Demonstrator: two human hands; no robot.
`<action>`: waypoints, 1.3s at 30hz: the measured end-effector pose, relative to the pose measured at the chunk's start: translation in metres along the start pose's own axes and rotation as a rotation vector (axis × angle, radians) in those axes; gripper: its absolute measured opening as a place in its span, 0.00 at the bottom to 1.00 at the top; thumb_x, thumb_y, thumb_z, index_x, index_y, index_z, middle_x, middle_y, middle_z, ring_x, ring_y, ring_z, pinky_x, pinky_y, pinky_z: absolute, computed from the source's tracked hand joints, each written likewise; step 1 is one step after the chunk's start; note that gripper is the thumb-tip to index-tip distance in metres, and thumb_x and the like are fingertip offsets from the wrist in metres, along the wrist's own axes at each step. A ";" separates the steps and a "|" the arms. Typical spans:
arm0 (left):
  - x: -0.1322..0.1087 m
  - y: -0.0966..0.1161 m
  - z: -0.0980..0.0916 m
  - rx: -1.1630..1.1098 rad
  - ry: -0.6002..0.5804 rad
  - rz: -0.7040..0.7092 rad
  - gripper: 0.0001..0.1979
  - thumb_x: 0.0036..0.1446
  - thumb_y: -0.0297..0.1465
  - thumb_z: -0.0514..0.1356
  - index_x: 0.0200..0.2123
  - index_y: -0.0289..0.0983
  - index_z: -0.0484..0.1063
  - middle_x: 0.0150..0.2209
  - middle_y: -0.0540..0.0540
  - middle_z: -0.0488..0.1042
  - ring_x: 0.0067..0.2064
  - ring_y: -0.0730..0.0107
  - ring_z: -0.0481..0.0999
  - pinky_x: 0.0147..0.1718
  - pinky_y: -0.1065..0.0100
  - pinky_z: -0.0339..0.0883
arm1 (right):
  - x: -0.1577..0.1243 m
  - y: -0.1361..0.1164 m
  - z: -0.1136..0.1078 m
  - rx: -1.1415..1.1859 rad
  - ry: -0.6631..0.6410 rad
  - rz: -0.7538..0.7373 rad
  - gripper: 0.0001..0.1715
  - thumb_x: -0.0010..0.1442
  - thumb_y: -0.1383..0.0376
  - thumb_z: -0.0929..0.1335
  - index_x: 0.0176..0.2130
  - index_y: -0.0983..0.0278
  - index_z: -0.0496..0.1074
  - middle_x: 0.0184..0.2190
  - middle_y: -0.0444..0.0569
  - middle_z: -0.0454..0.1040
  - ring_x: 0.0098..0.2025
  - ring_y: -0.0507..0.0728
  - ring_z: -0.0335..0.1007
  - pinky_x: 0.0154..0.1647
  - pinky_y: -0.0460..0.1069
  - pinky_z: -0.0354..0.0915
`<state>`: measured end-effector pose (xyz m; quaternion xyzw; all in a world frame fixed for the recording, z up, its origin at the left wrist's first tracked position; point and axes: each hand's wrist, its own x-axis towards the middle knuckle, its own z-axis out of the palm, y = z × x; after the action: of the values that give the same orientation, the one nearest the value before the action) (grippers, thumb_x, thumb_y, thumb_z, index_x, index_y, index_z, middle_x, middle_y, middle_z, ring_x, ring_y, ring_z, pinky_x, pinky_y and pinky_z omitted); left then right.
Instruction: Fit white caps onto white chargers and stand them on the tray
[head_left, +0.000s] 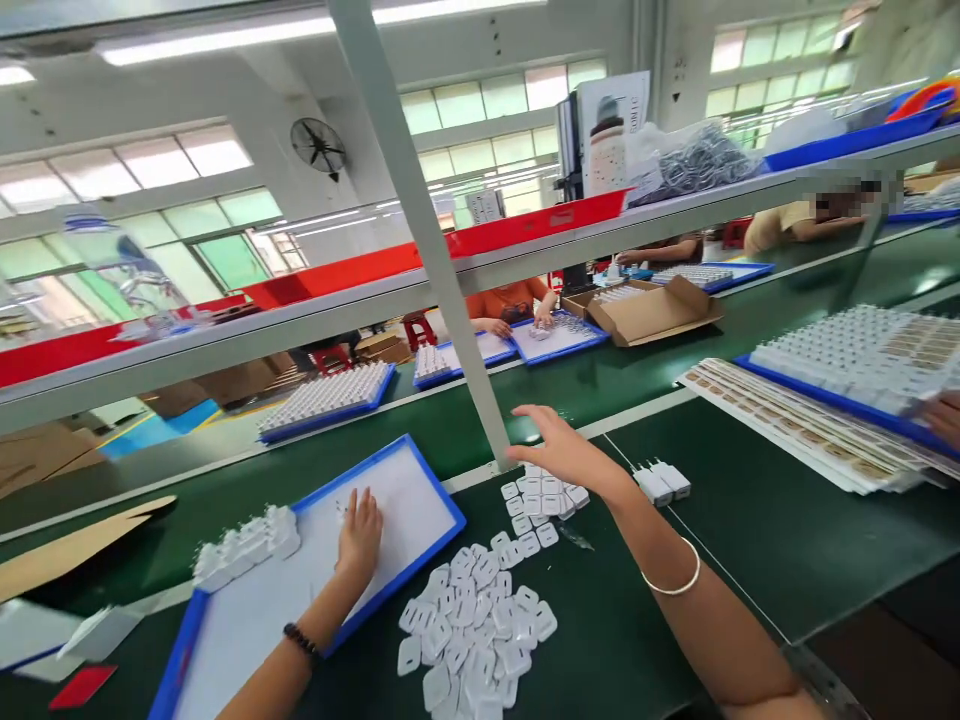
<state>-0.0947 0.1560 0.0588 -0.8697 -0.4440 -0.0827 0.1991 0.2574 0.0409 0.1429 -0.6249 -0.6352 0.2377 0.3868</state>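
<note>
My left hand (360, 535) lies over the white surface of a blue-rimmed tray (431, 480), fingers stretched forward. A few tiny dark bits show beside its fingertips, too small to name. A row of white plug chargers with pins up (251, 545) stands along the tray's far left edge. Raised near the shelf post, my right hand (559, 447) has thumb and fingers apart and nothing visible between them. Below it lie small white square covers with slots (536, 495). A larger heap of the same covers (472, 620) spreads between my arms.
Two white plug chargers (661, 482) sit right of my right forearm. A slanted shelf post (420, 220) rises ahead. Stacked sheets (795, 425) and a loaded tray (847, 360) are at right, a person's hand (943, 418) beside it. Another person (517, 300) works across the belt.
</note>
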 end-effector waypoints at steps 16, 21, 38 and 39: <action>0.033 0.154 -0.105 -0.264 0.248 0.336 0.35 0.59 0.29 0.59 0.68 0.35 0.51 0.67 0.36 0.59 0.70 0.41 0.52 0.65 0.39 0.49 | -0.069 0.079 -0.001 -0.431 0.248 0.583 0.48 0.56 0.52 0.68 0.66 0.70 0.50 0.56 0.67 0.70 0.52 0.72 0.72 0.44 0.57 0.66; 0.030 0.173 -0.096 -0.352 0.315 0.478 0.31 0.57 0.26 0.59 0.64 0.32 0.57 0.63 0.31 0.66 0.66 0.42 0.62 0.62 0.41 0.58 | -0.055 -0.015 0.025 -0.265 0.047 0.171 0.50 0.51 0.60 0.70 0.68 0.63 0.49 0.46 0.58 0.77 0.44 0.69 0.76 0.38 0.53 0.66; 0.026 0.044 -0.098 -0.554 0.770 -0.082 0.23 0.56 0.22 0.60 0.55 0.36 0.69 0.54 0.40 0.76 0.56 0.59 0.76 0.55 0.60 0.72 | 0.009 0.029 0.121 -0.233 -0.666 -0.039 0.25 0.42 0.68 0.78 0.42 0.65 0.74 0.42 0.52 0.69 0.44 0.64 0.69 0.41 0.54 0.65; 0.025 0.040 -0.100 -0.557 0.789 -0.105 0.22 0.56 0.22 0.60 0.55 0.37 0.69 0.54 0.40 0.76 0.56 0.59 0.76 0.55 0.60 0.72 | 0.008 0.033 0.126 -0.272 -0.681 -0.049 0.23 0.42 0.69 0.78 0.40 0.65 0.74 0.41 0.51 0.69 0.45 0.64 0.68 0.42 0.54 0.64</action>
<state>-0.0441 0.1113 0.1467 -0.7686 -0.3387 -0.5320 0.1073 0.1786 0.0753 0.0443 -0.5401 -0.7682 0.3360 0.0720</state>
